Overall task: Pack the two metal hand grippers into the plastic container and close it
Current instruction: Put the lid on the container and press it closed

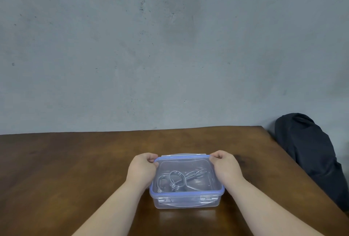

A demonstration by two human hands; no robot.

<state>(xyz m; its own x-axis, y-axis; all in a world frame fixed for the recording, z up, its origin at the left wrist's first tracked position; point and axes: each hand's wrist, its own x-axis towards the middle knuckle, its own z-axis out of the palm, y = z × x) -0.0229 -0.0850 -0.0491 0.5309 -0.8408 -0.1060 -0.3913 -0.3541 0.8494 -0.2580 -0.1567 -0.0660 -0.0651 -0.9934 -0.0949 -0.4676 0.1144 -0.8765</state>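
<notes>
A clear plastic container (186, 202) stands on the wooden table near its front middle. Its clear lid (187, 191) with a blue rim lies on top of it. Through the lid I see the metal hand grippers (176, 179), coiled wire with loops, lying inside. My left hand (141, 169) grips the lid's far left corner. My right hand (225, 167) grips the far right corner. The front latch flap (186, 199) hangs down against the front wall; the rear flap (183, 154) sticks out level at the back.
The brown table (75, 169) ends at a grey concrete wall behind and at an edge on the right. A dark bag or cloth bundle (311, 152) sits beyond that right edge.
</notes>
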